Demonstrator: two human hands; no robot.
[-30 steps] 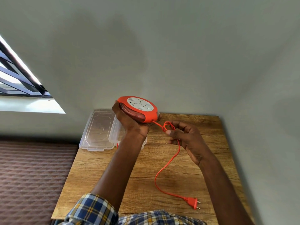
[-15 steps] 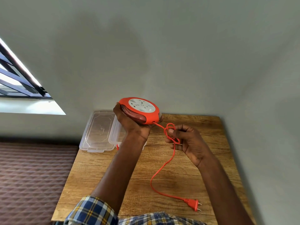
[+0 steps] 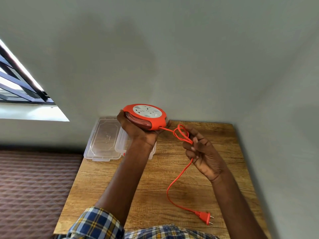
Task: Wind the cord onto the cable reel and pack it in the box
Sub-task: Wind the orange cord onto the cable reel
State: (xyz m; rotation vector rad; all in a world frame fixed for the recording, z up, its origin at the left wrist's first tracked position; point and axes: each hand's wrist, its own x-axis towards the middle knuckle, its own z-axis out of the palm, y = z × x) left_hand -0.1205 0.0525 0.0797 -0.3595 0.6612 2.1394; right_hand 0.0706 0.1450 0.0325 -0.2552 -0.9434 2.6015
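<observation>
Cable reel (image 3: 145,116): round orange housing with a pale grey socket face turned upward; wound orange turns show through the side gap. Held up in the air above the far left part of the bench, near the wall.
Left hand (image 3: 136,130): grip closed around the reel from below and behind, palm under the housing, fingers wrapped on its left edge.
Cord (image 3: 179,175): orange; leaves the reel's lower right edge, forms a small loop just right of the reel, passes through the right hand, then hangs down and curves across the bench.
Right hand (image 3: 200,150): grip closed on the cord, fingers curled over the gathered loop, raised above the bench to the right of the reel and apart from it.
Plug (image 3: 204,217): orange, two pins, lying flat on the near right part of the bench, pins pointing right.
Box (image 3: 120,144): clear plastic, open, resting on the far left of the bench below the left hand; largely hidden by the left forearm.
Lid (image 3: 103,138): clear, hinged open to the left of the box, overhanging the bench edge.
Bench (image 3: 107,187): wood grain top, set into a corner of grey walls.
Sleeve (image 3: 96,223): blue, yellow and white plaid, at the left forearm.
Floor covering (image 3: 34,187): brown diamond pattern, left of the bench.
</observation>
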